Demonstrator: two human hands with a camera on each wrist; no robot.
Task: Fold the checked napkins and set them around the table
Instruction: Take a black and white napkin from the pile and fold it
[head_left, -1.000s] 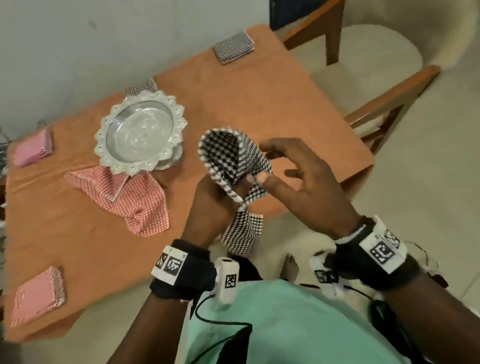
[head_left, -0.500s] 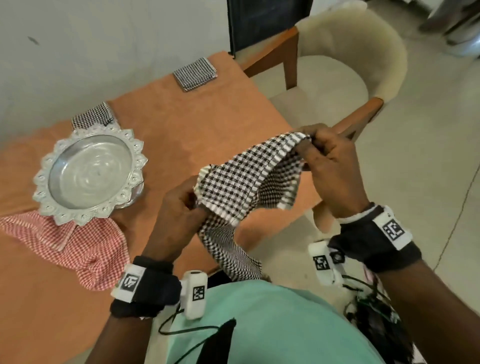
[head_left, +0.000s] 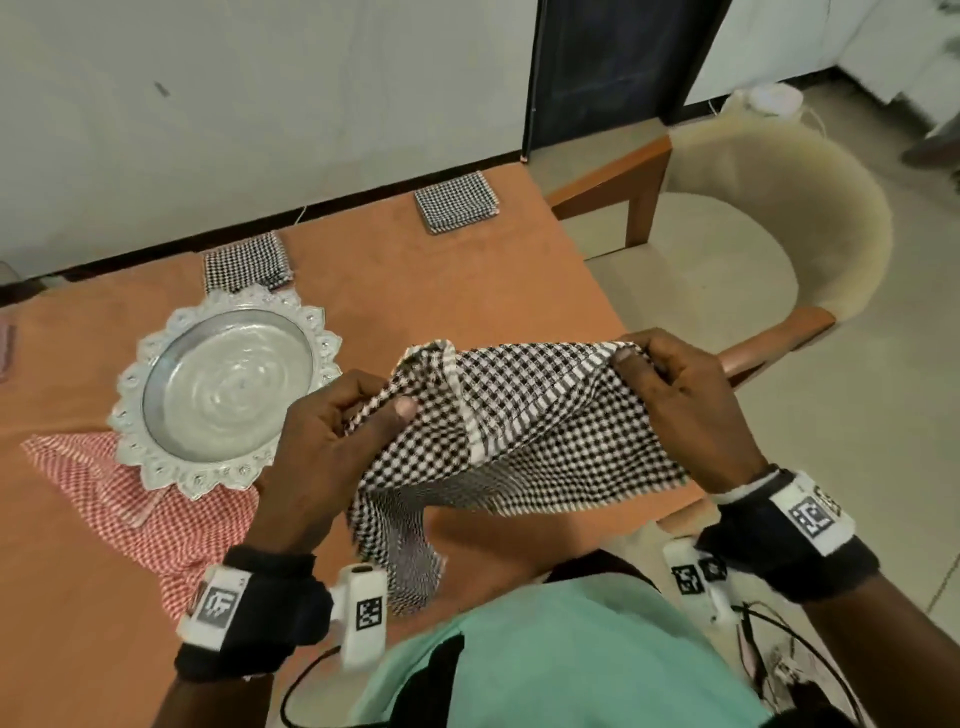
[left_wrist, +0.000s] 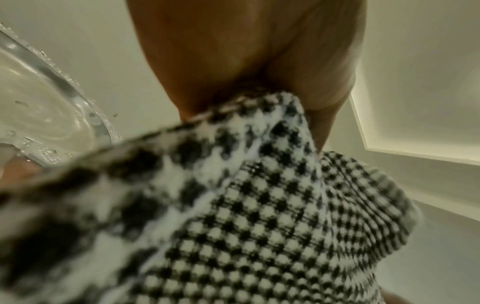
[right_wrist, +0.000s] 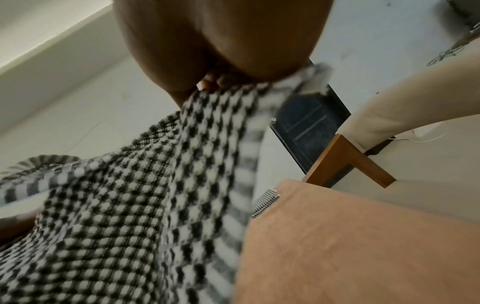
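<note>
Now | hands (head_left: 498, 415) pinch woven black-and-white napkin (head_left: 524, 431) | rumpled, airborne

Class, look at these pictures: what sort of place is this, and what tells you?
Probably a home dining area: an orange-covered table with folded napkins set along its edge, a silver dish, and a cushioned wooden armchair drawn up.

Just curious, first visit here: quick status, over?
Left hand and right hand each pinch an end of the black napkin. Napkin spread in the air, not yet folded. Nothing in the way.
</note>
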